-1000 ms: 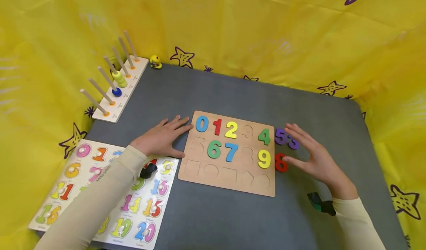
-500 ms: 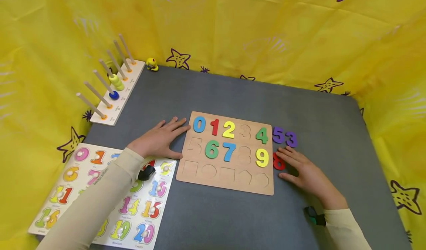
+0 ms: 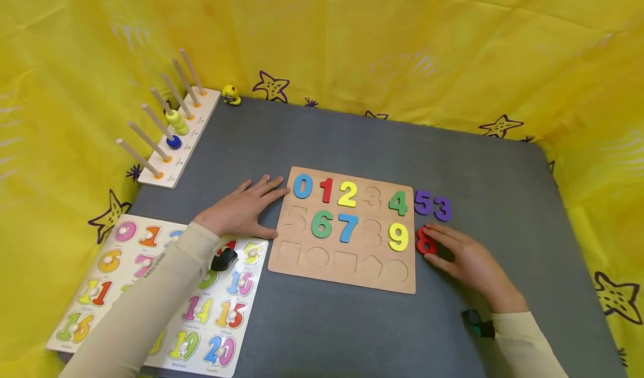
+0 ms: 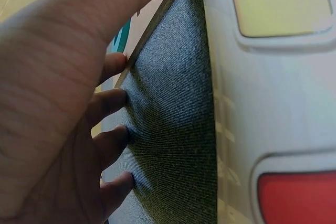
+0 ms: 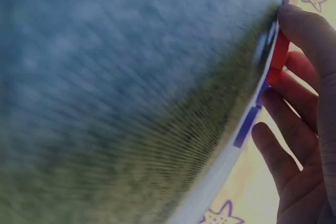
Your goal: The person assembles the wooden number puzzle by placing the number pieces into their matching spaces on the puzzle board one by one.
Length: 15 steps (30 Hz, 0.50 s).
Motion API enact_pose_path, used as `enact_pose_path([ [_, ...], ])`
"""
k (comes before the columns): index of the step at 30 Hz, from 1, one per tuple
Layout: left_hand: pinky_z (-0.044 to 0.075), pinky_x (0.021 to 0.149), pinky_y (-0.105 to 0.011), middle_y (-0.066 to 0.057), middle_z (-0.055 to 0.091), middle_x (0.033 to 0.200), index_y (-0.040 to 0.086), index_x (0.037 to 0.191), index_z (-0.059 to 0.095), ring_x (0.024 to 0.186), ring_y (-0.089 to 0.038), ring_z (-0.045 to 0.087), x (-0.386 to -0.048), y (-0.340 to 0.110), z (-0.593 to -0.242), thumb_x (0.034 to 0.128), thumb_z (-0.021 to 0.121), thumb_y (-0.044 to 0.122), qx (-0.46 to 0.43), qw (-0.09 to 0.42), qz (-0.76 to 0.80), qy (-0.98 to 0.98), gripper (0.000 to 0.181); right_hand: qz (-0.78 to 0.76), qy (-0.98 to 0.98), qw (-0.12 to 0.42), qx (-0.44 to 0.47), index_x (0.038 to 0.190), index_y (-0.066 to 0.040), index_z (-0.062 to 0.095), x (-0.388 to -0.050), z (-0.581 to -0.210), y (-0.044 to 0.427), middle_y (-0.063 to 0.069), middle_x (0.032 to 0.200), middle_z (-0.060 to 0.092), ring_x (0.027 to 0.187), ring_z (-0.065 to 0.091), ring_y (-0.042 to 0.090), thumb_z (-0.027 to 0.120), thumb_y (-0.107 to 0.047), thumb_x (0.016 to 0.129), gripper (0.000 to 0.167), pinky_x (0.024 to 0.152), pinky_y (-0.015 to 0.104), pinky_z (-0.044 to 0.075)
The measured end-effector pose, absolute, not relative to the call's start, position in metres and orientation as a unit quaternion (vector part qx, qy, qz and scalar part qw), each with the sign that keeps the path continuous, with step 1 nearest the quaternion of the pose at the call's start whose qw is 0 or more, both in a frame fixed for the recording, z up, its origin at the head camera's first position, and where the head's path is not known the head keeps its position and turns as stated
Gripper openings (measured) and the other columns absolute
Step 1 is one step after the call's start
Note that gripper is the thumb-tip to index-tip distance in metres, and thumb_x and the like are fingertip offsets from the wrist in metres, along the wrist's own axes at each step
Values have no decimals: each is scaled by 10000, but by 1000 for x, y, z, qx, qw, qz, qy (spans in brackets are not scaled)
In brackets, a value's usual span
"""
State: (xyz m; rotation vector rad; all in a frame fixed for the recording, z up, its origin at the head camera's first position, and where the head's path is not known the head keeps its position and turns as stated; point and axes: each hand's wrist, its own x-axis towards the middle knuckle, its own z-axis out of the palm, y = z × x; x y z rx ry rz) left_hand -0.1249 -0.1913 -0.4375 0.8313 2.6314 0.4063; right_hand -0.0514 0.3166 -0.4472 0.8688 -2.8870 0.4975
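A wooden number board [image 3: 332, 274] lies flat on the table, with coloured numbers 0, 1, 2, 4, 6, 7 and 9 on it. The outlines for 3, 5, 8 and the bottom-row shapes are bare. My left hand [image 3: 244, 209] spreads along the board's left edge, fingertips and thumb touching it. Right of the board, my right hand [image 3: 473, 263] pinches a red number 8 [image 3: 426, 242] between thumb and fingers. In the right wrist view, the red number 8 [image 5: 281, 51] shows between them. Just beyond lie a purple 5 [image 3: 422, 202] and a purple 3 [image 3: 443, 208].
A white peg puzzle [image 3: 193, 355] with numbers lies under my left forearm. At the back left stands a rack of wooden rods [image 3: 188, 149] with yellow and blue rings. A small yellow figure [image 3: 231, 94] sits by the yellow cloth wall [image 3: 322, 42].
My right hand has come down from over the purple numbers to the red 8, its thumb and fingers closing on it. The left hand stays at the board's edge.
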Motion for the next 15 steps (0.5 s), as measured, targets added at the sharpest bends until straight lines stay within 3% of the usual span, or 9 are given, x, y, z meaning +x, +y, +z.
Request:
enact_pose_path([
  [9,82,1192,-628,-90,138,1688,205,1631,262,1541,-348,74,-125,-191,-438,799,789,611,287,176,148,930,1066,198,-922,78,325,1298,-63,698,-62,-428,278,114,1330,647,1167,636,338,935,-140,694,653,854,505,561],
  [15,86,1189,-635,-101,148,1686,194,1626,279,1540,-355,73,-124,-190,-436,798,801,597,285,177,155,929,1059,191,-909,66,366,1266,-37,713,-68,-428,232,130,1298,665,1155,646,327,911,-240,757,582,891,476,565],
])
